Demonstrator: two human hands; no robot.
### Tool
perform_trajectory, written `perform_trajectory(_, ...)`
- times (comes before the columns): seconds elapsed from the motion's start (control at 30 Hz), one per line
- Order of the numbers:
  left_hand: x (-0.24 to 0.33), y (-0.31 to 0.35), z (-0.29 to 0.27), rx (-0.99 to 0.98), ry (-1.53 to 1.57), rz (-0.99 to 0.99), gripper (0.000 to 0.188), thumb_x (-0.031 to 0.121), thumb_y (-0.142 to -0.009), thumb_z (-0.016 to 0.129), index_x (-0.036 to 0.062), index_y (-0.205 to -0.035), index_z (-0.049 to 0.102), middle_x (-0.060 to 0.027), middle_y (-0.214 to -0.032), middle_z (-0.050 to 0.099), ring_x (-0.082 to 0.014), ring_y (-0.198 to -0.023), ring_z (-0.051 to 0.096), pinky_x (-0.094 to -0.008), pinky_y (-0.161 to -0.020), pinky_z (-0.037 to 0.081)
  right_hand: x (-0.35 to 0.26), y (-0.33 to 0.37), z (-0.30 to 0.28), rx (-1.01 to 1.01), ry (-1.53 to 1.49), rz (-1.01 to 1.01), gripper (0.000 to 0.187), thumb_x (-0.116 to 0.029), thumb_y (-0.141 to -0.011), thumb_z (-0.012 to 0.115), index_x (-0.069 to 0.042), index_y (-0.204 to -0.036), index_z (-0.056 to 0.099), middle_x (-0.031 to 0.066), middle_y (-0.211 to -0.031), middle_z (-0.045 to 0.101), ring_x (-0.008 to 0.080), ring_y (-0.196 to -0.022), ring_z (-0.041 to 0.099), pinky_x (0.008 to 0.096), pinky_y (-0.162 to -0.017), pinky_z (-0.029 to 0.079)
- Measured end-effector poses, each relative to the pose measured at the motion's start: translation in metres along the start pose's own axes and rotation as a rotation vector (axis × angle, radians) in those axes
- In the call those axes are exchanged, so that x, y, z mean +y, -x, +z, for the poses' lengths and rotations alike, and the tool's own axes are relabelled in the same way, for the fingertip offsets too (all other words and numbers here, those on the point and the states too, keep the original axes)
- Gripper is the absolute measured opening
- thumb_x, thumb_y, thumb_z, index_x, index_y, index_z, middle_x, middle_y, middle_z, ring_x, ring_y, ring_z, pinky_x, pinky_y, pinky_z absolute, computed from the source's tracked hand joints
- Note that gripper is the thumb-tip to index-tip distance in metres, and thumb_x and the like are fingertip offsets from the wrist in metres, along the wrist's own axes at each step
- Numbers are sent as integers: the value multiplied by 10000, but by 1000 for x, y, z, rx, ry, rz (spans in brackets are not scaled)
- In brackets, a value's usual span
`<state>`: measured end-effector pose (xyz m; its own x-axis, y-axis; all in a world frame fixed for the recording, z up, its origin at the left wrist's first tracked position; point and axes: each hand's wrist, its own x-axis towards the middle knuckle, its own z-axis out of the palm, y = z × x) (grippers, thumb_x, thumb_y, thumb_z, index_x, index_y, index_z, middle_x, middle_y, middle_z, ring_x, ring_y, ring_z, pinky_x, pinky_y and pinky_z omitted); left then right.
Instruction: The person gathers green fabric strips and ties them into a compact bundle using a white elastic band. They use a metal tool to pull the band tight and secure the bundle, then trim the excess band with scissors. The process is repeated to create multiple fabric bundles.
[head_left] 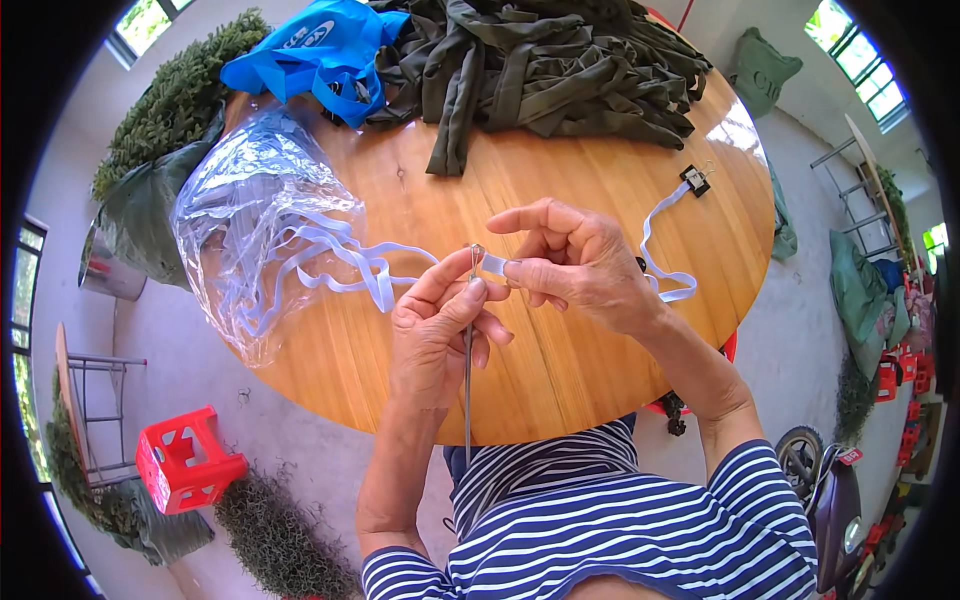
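Above the near part of the round wooden table, my left hand (440, 312) pinches a thin metal rod (468, 390) between thumb and fingers. The rod hangs down toward my lap, and its upper tip shows just above the fingertips. My right hand (575, 262) closes thumb and fingers on the flat end of a white elastic band (494, 264), right beside the rod's tip. Whether the band passes through the tip is too small to tell. More white elastic (375, 262) runs from a clear plastic bag (255, 190) to behind my left hand.
Dark green fabric strips (550, 75) are heaped at the table's far side, beside a blue bag (315, 55). A black clip (695, 181) holds a white band at the right. A red stool (190, 460) and artificial greenery (285, 535) stand on the floor at left.
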<state>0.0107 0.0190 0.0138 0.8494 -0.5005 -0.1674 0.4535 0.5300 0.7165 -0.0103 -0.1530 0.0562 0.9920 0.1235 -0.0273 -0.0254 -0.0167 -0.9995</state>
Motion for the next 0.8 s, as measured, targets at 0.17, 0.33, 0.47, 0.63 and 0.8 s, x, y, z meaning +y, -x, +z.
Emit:
perform_trajectory(0.17,-3,-1,-1,-53,7,-41,278,72,-828,566,-31,-1080,506,-142,-828,631,-182,-524,618,-185,-306,396,7,-4,-2,-9,6,-12,339,-155,-781,642,21,-1052,539,10,-679,582,31,-573,507,169,-497,384)
perform_trajectory(0.33,-1,0,1,-20,-44,-88,242,65,-816,574,-15,-1039,522,-134,-820,627,-167,-505,606,-180,-297,386,9,-4,-1,-8,32,4,340,-174,-777,650,17,-1040,549,3,-669,574,30,-577,491,172,-501,367)
perform_trajectory(0.47,0,0,2,5,-73,-101,252,56,-800,591,-7,-1033,518,-136,-823,627,-164,-494,601,-178,-289,381,10,-5,-1,-18,12,10,342,-176,-783,645,17,-1047,544,7,-683,578,33,-595,501,174,-514,378)
perform_trajectory(0.63,0,0,2,5,-81,-103,272,53,-790,603,-11,-1037,509,-146,-832,632,-171,-503,611,-182,-289,388,12,-5,-2,-38,0,9,328,-164,-797,630,20,-1053,539,15,-698,583,37,-615,509,176,-531,386)
perform_trajectory(0.8,-2,0,1,18,-96,-75,279,47,-782,612,-21,-1033,511,-138,-822,636,-168,-514,616,-182,-308,394,12,-5,-3,-56,14,19,337,-158,-792,632,20,-1062,536,9,-693,578,32,-604,496,176,-520,376)
